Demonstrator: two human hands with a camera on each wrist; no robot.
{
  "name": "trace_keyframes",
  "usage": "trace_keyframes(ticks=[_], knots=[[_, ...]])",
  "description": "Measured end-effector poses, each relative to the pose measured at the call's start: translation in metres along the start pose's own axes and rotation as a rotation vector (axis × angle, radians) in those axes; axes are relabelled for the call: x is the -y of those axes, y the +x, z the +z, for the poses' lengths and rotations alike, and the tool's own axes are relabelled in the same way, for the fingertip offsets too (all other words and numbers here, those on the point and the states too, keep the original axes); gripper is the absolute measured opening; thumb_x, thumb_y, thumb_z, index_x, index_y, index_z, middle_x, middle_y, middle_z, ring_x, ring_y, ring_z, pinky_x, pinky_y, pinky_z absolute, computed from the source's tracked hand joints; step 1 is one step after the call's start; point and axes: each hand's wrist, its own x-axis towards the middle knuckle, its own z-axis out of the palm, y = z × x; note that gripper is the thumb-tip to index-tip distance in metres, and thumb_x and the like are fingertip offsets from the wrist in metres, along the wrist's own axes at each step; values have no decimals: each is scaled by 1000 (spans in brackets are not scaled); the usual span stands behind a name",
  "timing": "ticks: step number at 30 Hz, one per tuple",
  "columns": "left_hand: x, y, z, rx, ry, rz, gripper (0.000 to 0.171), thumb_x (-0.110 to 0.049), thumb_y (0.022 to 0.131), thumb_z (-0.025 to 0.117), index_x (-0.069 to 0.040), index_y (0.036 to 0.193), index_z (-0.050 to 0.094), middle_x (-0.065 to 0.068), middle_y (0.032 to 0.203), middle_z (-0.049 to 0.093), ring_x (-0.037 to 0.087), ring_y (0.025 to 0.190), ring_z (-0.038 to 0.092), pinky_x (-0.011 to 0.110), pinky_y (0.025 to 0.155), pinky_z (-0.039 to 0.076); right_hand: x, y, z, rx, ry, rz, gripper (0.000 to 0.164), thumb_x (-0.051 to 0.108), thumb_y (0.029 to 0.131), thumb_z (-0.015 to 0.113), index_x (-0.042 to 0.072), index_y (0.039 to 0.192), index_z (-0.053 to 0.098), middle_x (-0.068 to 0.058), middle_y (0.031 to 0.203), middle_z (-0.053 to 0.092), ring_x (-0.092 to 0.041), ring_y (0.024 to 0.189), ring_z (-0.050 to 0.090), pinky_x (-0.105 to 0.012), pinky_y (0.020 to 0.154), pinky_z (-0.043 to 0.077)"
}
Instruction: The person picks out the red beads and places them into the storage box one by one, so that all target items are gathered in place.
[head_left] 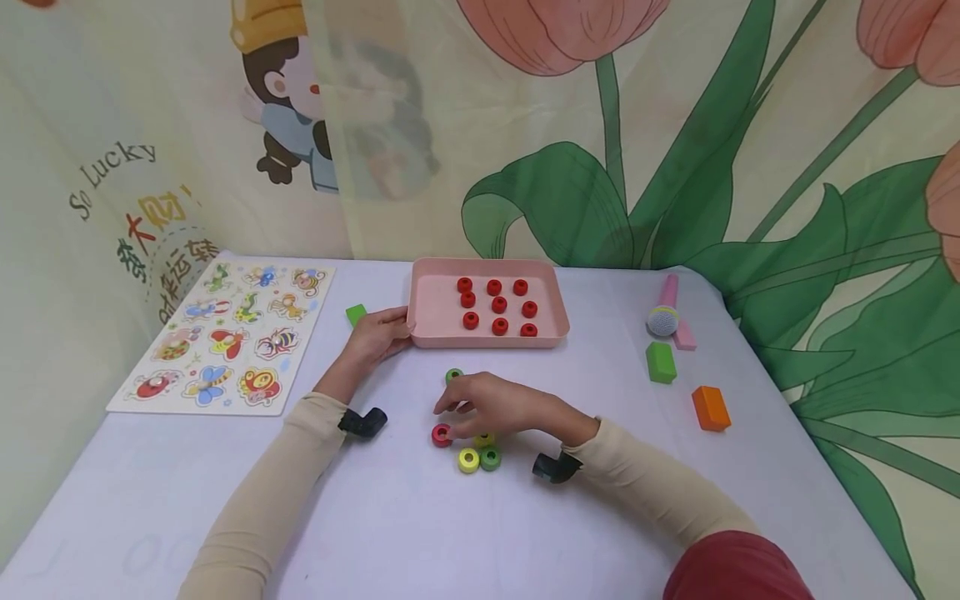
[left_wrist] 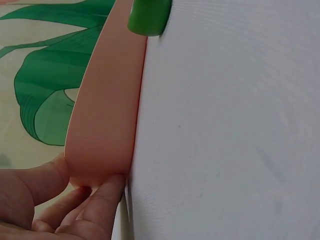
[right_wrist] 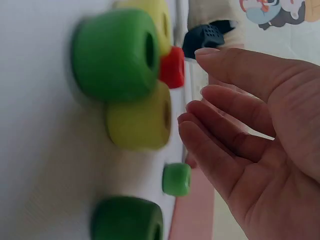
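Observation:
My left hand point(head_left: 378, 337) pinches the left front corner of a pink tray point(head_left: 487, 342), thumb at the rim and fingers against the lower wall. Several red beads point(head_left: 498, 304) sit in the tray. Over a small group of loose beads hovers my right hand point(head_left: 495, 404), fingers loosely bent and nothing between them. Its thumb is right by a red bead point(head_left: 441, 435). Beside that lie a yellow bead point(head_left: 468, 460) and a green bead point(head_left: 491, 457); another yellow bead point(right_wrist: 140, 117) is partly covered by the hand in the head view. A green bead point(head_left: 453, 375) lies nearer the tray.
At left is a board with insect pictures point(head_left: 225, 333), with a green block point(head_left: 356, 313) by the left hand. On the right lie a toy microphone point(head_left: 664, 308), a pink block point(head_left: 685, 336), a green block point(head_left: 661, 362) and an orange block point(head_left: 711, 408). A printed curtain point(head_left: 405, 125) hangs behind.

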Motion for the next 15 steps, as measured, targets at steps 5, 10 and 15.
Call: trace_keyframes(ticks=[5,10,15], knots=[[0,0,0,-4,-9,3,52,1,99,55,1,148,39,22,147,43,32,131,47,39,105,43,1,1,10,12,28,-51,33,15,87,78,9,119,70,8,109,65,-2,99,59,-15,84,51],[2,0,-1,4,-30,12,52,3,98,54,3,148,38,24,147,42,34,131,46,40,105,42,0,5,19,13,-2,-116,30,13,87,77,8,115,70,7,105,63,0,95,58,-12,83,49],[1,0,0,8,-28,10,53,2,98,55,3,148,38,23,147,43,33,130,46,39,105,43,1,7,18,16,-25,-127,29,13,87,77,8,115,71,8,103,62,-1,93,57,-12,82,49]])
